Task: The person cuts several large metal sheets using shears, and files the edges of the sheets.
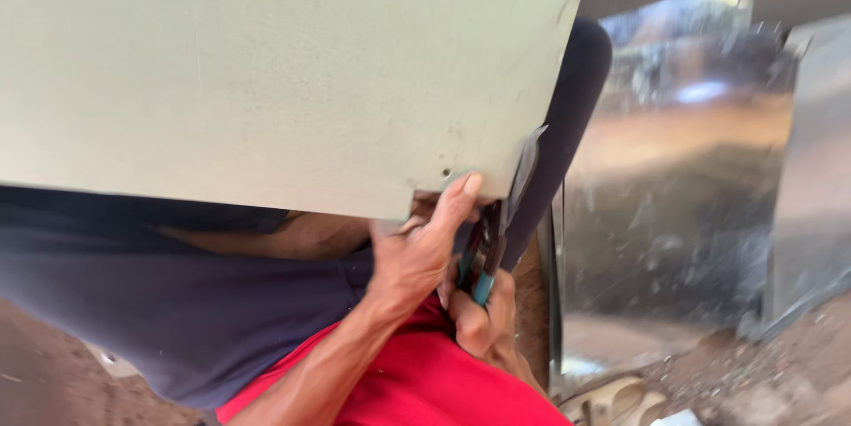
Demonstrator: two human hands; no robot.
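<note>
A large pale green metal sheet [266, 71] fills the upper left of the head view and rests over my lap. My left hand [417, 249] grips its lower edge, thumb pressed on the face near a small hole and notch. My right hand [479, 311] is closed around the blue and dark handles of tin snips [487, 253]. The snips' blade rises along the sheet's right edge, where a thin curled strip of metal [525, 164] stands off. My dark trousers and red shirt show below.
Shiny bare metal sheets [674, 204] lean upright on the right, with another grey sheet [820, 169] at the far right. The ground [762, 382] is brown dirt with debris. A pale sandal [612, 401] lies near the bottom right.
</note>
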